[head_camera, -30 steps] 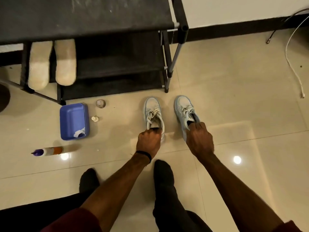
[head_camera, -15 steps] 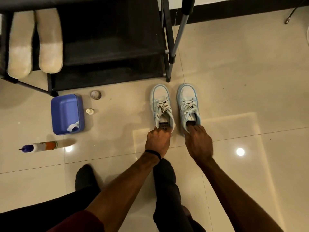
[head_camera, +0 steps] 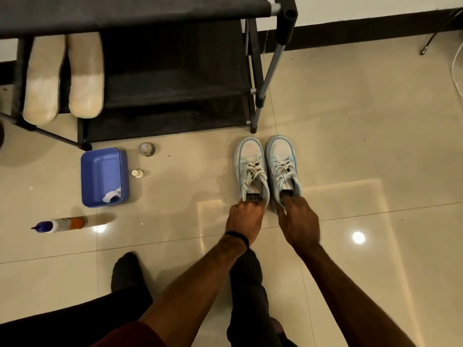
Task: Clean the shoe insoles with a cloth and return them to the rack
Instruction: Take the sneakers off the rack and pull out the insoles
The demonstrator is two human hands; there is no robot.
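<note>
Both grips are closed on footwear: the left hand point(head_camera: 244, 216) pinches the heel collar of the left sneaker point(head_camera: 251, 169), and the right hand point(head_camera: 299, 221) has its fingers hooked inside the heel opening of the right sneaker point(head_camera: 282, 166). Both sneakers stand upright on the tiled floor point(head_camera: 350, 151), side by side and nearly touching, toes pointing toward the shoe rack point(head_camera: 170, 78). Uppers are white with pale blue trim; white laces are loosely tied. A dark patch shows inside the left sneaker's heel.

Two insoles point(head_camera: 65, 76) lie side by side on a lower shelf at the rack's left end, well apart from the sneakers. Each is beige and fuzzy, paler over the near half.

A blue plastic tray point(head_camera: 100, 171) sits on the floor before the rack, holding a crumpled white cloth point(head_camera: 112, 195) in its near corner. A bottle point(head_camera: 62, 224) with a purple cap and orange band lies on its side nearby. No brand marks or writing can be read on any item.
</note>
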